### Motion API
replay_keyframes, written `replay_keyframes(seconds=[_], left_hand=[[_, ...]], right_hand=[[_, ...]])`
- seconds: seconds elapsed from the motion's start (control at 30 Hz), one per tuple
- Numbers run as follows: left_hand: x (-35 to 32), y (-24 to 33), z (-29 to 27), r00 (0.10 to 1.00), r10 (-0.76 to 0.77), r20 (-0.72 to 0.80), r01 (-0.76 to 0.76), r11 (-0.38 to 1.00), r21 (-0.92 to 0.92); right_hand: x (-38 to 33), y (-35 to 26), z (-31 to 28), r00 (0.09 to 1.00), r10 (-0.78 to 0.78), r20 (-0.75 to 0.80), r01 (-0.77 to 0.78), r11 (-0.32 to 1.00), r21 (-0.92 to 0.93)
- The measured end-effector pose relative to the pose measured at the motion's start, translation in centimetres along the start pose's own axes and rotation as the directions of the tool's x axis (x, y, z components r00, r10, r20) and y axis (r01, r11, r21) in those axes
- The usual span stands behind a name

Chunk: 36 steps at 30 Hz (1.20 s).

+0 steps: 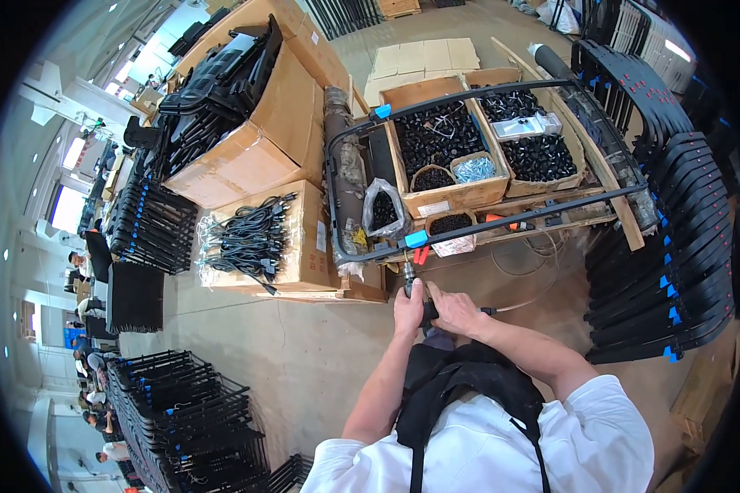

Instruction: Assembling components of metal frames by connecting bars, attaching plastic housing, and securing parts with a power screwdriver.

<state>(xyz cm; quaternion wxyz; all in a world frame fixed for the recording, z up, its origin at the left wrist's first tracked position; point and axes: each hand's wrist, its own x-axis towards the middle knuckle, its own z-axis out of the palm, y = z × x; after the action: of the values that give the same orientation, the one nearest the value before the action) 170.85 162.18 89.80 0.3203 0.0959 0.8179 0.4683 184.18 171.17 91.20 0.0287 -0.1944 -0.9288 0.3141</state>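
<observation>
Both my hands are closed on a dark power drill [409,281] with a metal chuck. My left hand [407,311] wraps its body, and my right hand [455,312] grips its handle, where a thin cable or hose leads off to the right. The drill's front end points at the near bar of a black tubular frame [518,218], just beside a blue wrap [417,239]. Whether the bit touches the frame I cannot tell. This frame lies across a bench and over cartons of black parts.
Under the frame, an open carton [456,200] holds black pieces and silvery-blue screws [474,169]. A box of black screws [451,223] sits near red-handled pliers [421,255]. Bundled cables [251,238] top a carton at left. Stacked black frames [674,246] stand at right.
</observation>
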Motion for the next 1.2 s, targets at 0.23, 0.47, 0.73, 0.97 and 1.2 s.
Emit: replay_keyframes(seconds=[0.23,0.47,0.73,0.97,1.2], left_hand=[[0.7,-0.6,0.2,0.999,0.026,-0.022,-0.026,1.000,0.013],[0.0,-1.0,0.4,1.000,-0.009,0.012,0.010,0.999,-0.031],[-0.2,-3.0,0.5,1.000,-0.011,0.017,0.013,0.993,-0.118],[-2.7,-3.6,1.4,0.998,-0.057,0.031,0.059,0.994,-0.096],[-3.2,-1.3,3.5,0.997,0.054,0.056,-0.046,0.989,-0.139]], right_hand=[[0.4,-0.4,0.2,0.997,-0.072,0.009,0.072,0.997,-0.016],[-0.4,-0.5,0.4,0.999,-0.037,0.019,0.038,0.999,-0.011],[-1.2,-0.7,0.7,0.998,-0.051,0.024,0.052,0.997,-0.054],[-3.7,0.2,1.2,0.998,-0.062,0.014,0.063,0.997,-0.050],[-4.2,1.4,-0.8,0.999,0.037,0.013,-0.036,0.998,-0.049]])
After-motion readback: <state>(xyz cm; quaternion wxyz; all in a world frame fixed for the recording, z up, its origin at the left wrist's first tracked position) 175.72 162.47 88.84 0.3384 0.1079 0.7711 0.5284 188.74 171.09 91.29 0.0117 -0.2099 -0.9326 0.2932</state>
